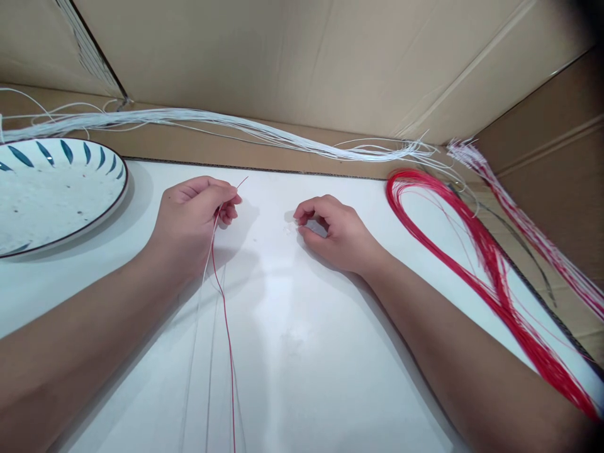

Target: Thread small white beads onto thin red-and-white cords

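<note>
My left hand (195, 217) pinches a thin red wire (226, 314) together with a thin white wire (204, 277) between thumb and fingers; the red tip sticks out just past the fingertips. Both wires trail down toward me across the white table (292, 352). My right hand (333, 233) rests on the table a short way to the right, thumb and forefinger closed on a tiny clear piece (289, 229) that is too small to make out.
A white plate (56, 195) with blue leaf marks sits at the far left. A bundle of white wires (264, 135) runs along the back. A looped bundle of red wires (476, 251) lies at right, with red-and-white wires (533, 233) beyond. Cardboard walls (302, 63) enclose the table.
</note>
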A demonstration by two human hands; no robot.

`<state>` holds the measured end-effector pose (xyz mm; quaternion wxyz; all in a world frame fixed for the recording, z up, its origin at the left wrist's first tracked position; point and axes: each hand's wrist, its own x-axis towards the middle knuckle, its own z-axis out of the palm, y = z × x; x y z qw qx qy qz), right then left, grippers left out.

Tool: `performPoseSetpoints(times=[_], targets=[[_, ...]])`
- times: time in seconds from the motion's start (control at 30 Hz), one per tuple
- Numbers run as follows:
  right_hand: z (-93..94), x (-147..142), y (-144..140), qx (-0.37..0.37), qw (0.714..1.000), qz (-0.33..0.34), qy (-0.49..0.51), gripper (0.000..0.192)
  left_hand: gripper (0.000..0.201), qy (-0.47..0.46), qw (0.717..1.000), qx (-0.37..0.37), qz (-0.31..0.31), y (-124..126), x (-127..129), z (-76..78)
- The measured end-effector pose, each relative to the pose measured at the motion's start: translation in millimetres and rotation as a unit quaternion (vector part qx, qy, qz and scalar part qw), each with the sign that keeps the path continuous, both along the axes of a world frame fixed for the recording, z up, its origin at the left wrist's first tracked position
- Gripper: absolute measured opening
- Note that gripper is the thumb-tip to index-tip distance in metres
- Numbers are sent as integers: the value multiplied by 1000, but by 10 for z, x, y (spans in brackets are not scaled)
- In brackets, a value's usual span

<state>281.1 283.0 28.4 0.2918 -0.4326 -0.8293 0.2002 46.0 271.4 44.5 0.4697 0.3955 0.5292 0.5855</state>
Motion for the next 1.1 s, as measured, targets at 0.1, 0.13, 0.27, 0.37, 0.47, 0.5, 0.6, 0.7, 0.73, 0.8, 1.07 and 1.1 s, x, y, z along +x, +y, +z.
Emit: performPoseSetpoints(times=[0.1,0.13,0.27,0.37,0.47,0.5,0.6,0.7,0.73,0.8,1.07,1.1], targets=[[-2,21,-2,-2,1000,-10,2,24,29,-3,1000,-4,4,-6,0,13],[-4,26,-5,0,1000,-5,6,25,29,-4,1000,-4,4,-7,1,17],[-5,16,-15,42,997,62,16,21,29,-1,1000,-5,-2,-7,6,21],[6,-8,-16,66,993,96,1,17,28,5,1000,-1,-6,-5,10,8],[19,-25,-13,65,993,95,-9,17,25,7,1000,4,-5,-1,13,-7],[22,-28,-12,65,993,94,-11,17,25,6,1000,5,-3,1,15,-11],[25,-33,-14,64,994,89,-15,18,25,5,1000,7,-2,9,21,-14],[24,-38,-16,63,994,85,-16,19,26,8,1000,5,-3,18,26,-10],[24,-40,-17,63,994,86,-16,19,26,8,1000,5,-4,19,28,-8],[23,-45,-16,60,994,88,-16,19,26,7,1000,6,-5,20,28,-6],[25,-58,-5,64,993,99,-13,19,25,13,1000,9,-9,9,13,-6],[24,-56,-5,63,993,101,-13,19,25,13,1000,8,-9,9,14,-4]])
